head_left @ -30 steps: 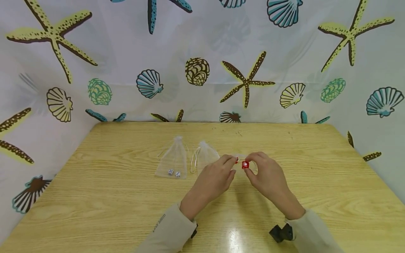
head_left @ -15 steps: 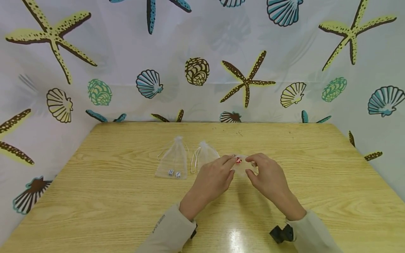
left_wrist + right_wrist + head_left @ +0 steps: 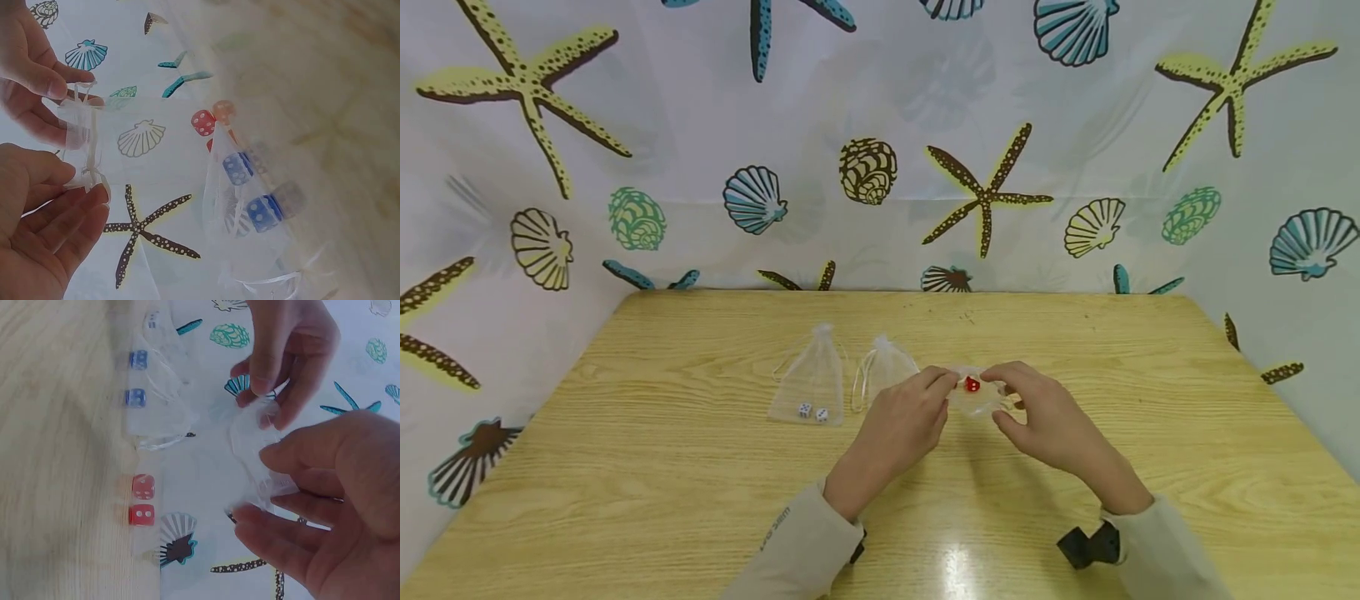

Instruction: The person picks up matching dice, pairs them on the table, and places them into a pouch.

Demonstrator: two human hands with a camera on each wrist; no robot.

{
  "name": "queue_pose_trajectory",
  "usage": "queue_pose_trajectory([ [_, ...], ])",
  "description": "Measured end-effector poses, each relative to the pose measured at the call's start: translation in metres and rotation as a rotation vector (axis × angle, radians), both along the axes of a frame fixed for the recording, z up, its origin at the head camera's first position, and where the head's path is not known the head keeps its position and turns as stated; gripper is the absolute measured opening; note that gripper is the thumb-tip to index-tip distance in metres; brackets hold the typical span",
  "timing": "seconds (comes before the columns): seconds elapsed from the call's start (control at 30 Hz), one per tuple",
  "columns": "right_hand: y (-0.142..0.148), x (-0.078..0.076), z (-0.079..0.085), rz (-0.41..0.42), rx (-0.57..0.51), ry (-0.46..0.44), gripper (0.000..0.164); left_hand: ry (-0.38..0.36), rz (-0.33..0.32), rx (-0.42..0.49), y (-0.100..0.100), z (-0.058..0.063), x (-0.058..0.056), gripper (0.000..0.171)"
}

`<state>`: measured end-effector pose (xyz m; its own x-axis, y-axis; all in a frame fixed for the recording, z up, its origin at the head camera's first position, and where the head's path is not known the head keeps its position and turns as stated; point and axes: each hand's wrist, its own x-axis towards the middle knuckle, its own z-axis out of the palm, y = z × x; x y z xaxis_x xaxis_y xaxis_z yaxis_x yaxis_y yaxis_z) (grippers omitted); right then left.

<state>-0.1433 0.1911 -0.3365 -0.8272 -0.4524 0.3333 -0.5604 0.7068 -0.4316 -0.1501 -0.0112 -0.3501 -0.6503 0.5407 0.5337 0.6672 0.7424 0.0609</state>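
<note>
A sheer white organza bag (image 3: pixel 977 404) lies between my hands, with two red dice (image 3: pixel 143 500) at its far end. My left hand (image 3: pixel 904 423) pinches the left side of its mouth, as the left wrist view also shows. At the opposite side of the mouth, my right hand (image 3: pixel 1048 417) holds the rim and drawstring (image 3: pixel 84 90) between thumb and fingers. Inside the bag in the head view, a red die (image 3: pixel 972 384) shows clearly; the other is mostly hidden by the left fingertips.
Left of the hands lies an organza bag (image 3: pixel 820 367) with two white dice (image 3: pixel 813 412). Another organza bag (image 3: pixel 883 367) is partly behind my left hand; the wrist views show blue dice (image 3: pixel 250 190) in it. A shell-printed cloth (image 3: pixel 880 100) backs the wooden table (image 3: pixel 625 483).
A second ago my right thumb and forefinger pinched a red die. The die has been let go into the bag, and my right hand has shifted right to the bag's edge.
</note>
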Motion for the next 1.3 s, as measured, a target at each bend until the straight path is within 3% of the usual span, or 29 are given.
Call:
queue_pose_trajectory([
  [0.13,0.006,-0.004,-0.001,0.050,-0.052,-0.009,0.033,-0.015,-0.006,0.008,0.001,0.001,-0.001,0.028],
  [0.33,0.004,-0.008,-0.009,-0.048,-0.103,0.128,0.027,0.001,-0.014,0.008,0.004,0.000,-0.003,0.029],
  [0.47,0.003,-0.009,-0.010,-0.081,-0.119,0.162,0.028,0.026,-0.019,0.034,0.006,-0.001,-0.005,0.028],
  [0.7,0.003,-0.010,-0.008,-0.091,-0.165,0.181,0.030,0.088,0.010,0.202,0.006,0.000,-0.011,0.035],
  [0.77,0.002,-0.010,-0.006,-0.097,-0.176,0.176,0.032,0.037,0.032,0.259,0.006,0.000,-0.012,0.036],
  [0.97,0.004,-0.012,-0.004,-0.116,-0.189,0.121,0.046,-0.285,0.054,0.411,0.008,0.003,-0.016,0.025],
  [1.13,0.008,-0.012,-0.004,-0.149,-0.178,0.088,0.043,-0.322,0.080,0.479,0.010,0.004,-0.018,0.011],
  [1.3,0.015,-0.011,-0.005,-0.264,-0.166,0.076,0.021,-0.359,0.130,0.529,0.008,0.002,-0.021,0.009],
])
